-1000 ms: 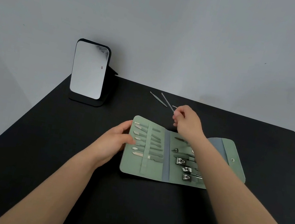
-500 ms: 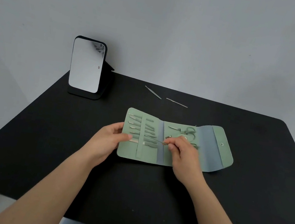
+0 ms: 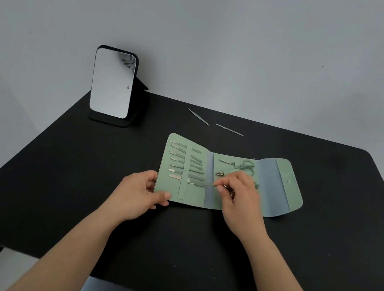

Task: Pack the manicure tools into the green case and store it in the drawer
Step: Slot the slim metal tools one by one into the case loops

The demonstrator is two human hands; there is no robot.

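The green case (image 3: 231, 179) lies unfolded flat on the black table (image 3: 54, 173), near the middle, its snap flap (image 3: 286, 184) spread out to the right. The left hand (image 3: 142, 194) grips the case's near-left corner, thumb on top of the green panel and fingers curled at the edge, pinning it down. The right hand (image 3: 240, 199) sits over the centre of the case, fingertips (image 3: 220, 188) pinched together on a thin metal tool (image 3: 201, 184) that lies almost level, its tip pointing left toward the strap (image 3: 185, 172) of the left panel. A little motion blur on that tool, so its exact shape is hard to make out.

On the left panel a row of slim tools (image 3: 178, 161) is already tucked under the strap, tips fanned out to the left. On the middle panel, a pair of scissors (image 3: 241, 165) rests near the top edge, with a nipper head (image 3: 219, 174) just beside the right hand's knuckles; whatever else sits there is hidden under the hand.

Beyond the case, toward the far edge of the table, two loose tools lie apart from it: tweezers (image 3: 198, 117) at an angle, and a thin pick (image 3: 229, 129) just to their right. A small mirror (image 3: 112, 83) stands upright at the far-left corner.
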